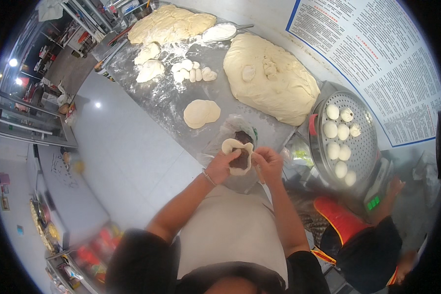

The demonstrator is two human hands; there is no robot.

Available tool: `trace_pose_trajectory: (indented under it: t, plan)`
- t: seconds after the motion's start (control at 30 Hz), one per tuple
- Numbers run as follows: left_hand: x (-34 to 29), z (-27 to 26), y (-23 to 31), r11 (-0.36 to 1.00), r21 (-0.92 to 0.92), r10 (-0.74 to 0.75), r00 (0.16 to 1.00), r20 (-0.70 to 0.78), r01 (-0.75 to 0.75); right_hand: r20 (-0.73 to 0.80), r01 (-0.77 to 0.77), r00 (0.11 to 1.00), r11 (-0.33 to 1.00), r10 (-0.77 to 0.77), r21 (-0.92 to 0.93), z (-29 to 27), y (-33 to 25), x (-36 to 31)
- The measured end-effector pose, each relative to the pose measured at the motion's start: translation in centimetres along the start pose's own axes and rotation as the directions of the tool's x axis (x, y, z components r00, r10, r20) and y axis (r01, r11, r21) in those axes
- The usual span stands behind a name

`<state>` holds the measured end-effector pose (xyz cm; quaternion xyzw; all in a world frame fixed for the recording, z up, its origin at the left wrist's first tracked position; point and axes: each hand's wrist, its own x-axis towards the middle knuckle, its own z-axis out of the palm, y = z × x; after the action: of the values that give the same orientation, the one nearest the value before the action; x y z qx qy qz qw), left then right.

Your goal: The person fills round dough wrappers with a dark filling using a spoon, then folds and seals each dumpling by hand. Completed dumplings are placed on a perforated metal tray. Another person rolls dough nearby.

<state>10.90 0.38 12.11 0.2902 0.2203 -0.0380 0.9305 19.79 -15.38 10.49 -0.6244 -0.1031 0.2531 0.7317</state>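
A round dough wrapper [238,172] with dark filling in its middle is held up between both hands at the table's near edge. My left hand [218,167] cups its left side, the thumb lying over the filling. With closed fingertips, my right hand [268,164] pinches the wrapper's right rim. Just beyond, a clear plastic bag [227,128] holds more of the dark filling [243,137]. Flattened dough rounds [202,113], partly overlapping, lie on the metal table farther off to the left.
A big dough mass [274,83] and another slab [171,24] cover the back of the floured table [154,98]. Small dough pieces [193,72] sit between them. At right, a perforated steamer tray [365,142] bears several white buns [330,129]. Another person [362,250] is by a scale [377,191].
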Motion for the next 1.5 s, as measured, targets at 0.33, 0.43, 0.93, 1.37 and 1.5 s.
trace_pose_trajectory:
  t: [0.33,0.43,0.93,1.37,1.5]
  plan:
    - [0.7,0.3,-1.3,0.902,0.429,0.066,0.996,-0.061,-0.034,0.136,0.261,0.965,0.882,-0.225,-0.391,-0.1,-0.3,0.0]
    - [0.9,0.1,-1.5,0.894,0.447,0.051,0.997,-0.054,-0.021,0.083,0.197,0.98,0.897,-0.178,-0.395,0.0,-0.2,0.0]
    - [0.8,-2.2,0.4,0.595,0.738,0.126,0.944,0.304,-0.317,0.435,0.511,0.85,0.667,-0.298,-0.543,0.6,-3.5,0.8]
    - [0.1,-0.7,-1.7,0.992,0.068,0.119,0.98,-0.16,-0.109,0.134,0.243,0.969,0.874,-0.205,-0.42,3.5,-2.2,0.1]
    - [0.6,-2.7,-2.5,0.938,0.259,0.249,0.967,-0.046,-0.229,0.298,0.392,0.914,0.791,-0.276,-0.469,3.5,-2.5,1.0]
